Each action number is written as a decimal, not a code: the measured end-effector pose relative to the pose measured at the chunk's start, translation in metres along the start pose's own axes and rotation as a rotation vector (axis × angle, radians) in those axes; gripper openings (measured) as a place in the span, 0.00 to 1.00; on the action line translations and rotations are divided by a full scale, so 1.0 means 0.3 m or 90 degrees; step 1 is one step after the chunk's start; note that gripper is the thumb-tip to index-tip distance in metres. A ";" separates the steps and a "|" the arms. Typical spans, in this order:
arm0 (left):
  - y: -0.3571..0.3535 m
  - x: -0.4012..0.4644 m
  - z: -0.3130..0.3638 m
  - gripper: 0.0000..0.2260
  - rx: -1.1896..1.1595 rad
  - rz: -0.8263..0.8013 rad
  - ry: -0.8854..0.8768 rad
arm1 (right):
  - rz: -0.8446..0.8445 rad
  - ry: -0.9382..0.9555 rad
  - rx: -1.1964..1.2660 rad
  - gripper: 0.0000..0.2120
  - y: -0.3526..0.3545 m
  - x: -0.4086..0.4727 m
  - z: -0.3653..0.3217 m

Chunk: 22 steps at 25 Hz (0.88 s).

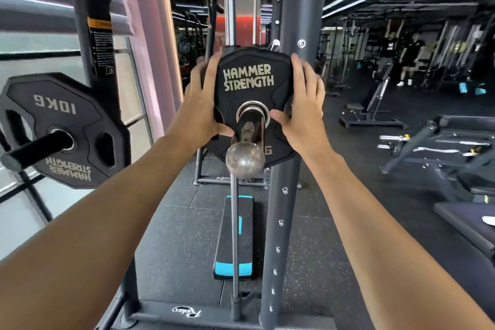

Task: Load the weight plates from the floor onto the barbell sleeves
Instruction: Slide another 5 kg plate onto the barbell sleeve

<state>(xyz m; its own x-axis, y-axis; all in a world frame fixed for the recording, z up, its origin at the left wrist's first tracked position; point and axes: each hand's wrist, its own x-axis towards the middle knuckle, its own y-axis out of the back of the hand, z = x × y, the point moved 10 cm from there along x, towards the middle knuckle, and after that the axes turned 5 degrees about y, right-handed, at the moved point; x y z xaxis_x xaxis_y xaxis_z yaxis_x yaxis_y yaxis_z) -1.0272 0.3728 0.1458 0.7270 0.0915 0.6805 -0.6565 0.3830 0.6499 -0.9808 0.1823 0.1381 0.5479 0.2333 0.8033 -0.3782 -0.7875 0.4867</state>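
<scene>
A black "Hammer Strength" weight plate (247, 78) sits on the chrome barbell sleeve (247, 139), which points toward me at the middle of the view. My left hand (203, 104) grips the plate's left edge, with the thumb near the hub. On the right edge my right hand (302, 104) grips it the same way, fingers curled over the rim. The plate's lower part is hidden behind the sleeve's end.
A 10KG plate (64, 128) hangs on a black storage peg at the left. Grey rack uprights (289, 169) and a chrome guide rod (234, 236) stand ahead. A step platform (235, 236) lies on the floor. Benches (434, 147) and a person (409, 53) are at the right.
</scene>
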 end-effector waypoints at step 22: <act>0.159 -0.326 -0.028 0.39 0.429 0.041 0.241 | 0.114 -0.110 0.236 0.23 -0.172 -0.281 -0.073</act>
<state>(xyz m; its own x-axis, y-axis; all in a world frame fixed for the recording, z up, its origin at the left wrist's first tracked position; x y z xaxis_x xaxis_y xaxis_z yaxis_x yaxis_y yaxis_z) -1.1280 0.3899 0.1073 0.6229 0.4496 0.6402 -0.5922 -0.2637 0.7614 -1.0237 0.2158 0.0529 0.6263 0.0004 0.7796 -0.2029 -0.9654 0.1635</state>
